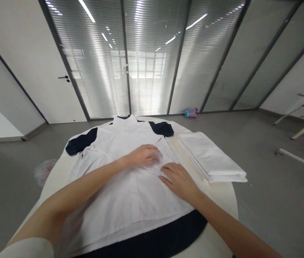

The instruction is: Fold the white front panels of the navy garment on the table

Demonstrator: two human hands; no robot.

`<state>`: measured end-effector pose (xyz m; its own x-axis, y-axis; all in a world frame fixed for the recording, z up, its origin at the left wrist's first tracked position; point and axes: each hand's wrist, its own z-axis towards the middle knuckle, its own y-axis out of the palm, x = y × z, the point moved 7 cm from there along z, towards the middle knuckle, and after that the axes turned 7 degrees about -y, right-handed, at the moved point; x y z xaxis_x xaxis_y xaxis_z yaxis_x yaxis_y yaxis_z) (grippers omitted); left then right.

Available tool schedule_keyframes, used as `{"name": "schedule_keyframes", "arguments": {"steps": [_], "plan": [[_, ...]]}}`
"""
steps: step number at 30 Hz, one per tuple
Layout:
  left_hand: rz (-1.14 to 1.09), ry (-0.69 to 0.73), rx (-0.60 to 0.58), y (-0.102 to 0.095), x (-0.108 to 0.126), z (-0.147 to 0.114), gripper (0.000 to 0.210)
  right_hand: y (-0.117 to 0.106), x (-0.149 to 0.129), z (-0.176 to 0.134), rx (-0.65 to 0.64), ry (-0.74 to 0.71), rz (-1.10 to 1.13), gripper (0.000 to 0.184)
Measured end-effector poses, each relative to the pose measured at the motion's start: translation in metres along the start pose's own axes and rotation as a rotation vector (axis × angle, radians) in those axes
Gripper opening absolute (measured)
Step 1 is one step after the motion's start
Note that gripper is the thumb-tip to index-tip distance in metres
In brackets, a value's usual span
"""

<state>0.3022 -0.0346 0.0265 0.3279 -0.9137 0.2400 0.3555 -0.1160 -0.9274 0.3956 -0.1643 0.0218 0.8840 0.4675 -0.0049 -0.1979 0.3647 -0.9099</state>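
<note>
A white collared shirt (119,200) lies spread on a round white table, its collar toward the far side. Beneath it is a dark navy garment (162,238), showing at the near hem and at both shoulders. My left hand (142,155) rests on the shirt's middle, fingers stretched and slightly blurred. Just right of it, my right hand (180,179) lies flat on the shirt's right side with its fingers apart. Neither hand grips anything. Small creases run through the cloth around the hands.
A folded white cloth (211,156) lies at the table's right, slightly over the edge. The round table (226,204) has a pale top. A clear plastic bag (44,171) is on the floor at left. A blue and red basket-like object (191,112) lies near the glass partition.
</note>
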Motion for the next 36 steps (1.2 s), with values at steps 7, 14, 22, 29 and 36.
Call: {"name": "schedule_keyframes", "arguments": {"steps": [7,14,22,29,36], "plan": [[0.069,0.001,-0.192,0.049,0.041,0.006,0.060,-0.041,-0.004,0.002,0.361,-0.054,0.069,0.015],[0.077,0.007,-0.129,0.042,0.049,-0.003,0.061,-0.040,0.003,0.002,0.335,-0.032,0.155,0.015],[0.036,0.086,-0.105,0.016,0.086,-0.055,0.061,-0.025,0.036,0.000,0.205,0.232,0.105,0.016],[-0.035,0.081,-0.140,0.020,0.099,-0.068,0.069,-0.053,0.054,0.011,0.130,0.333,0.000,0.017],[0.070,-0.268,0.181,-0.053,-0.045,-0.039,0.041,-0.055,0.049,0.039,-0.126,-0.008,0.066,0.017]]}}
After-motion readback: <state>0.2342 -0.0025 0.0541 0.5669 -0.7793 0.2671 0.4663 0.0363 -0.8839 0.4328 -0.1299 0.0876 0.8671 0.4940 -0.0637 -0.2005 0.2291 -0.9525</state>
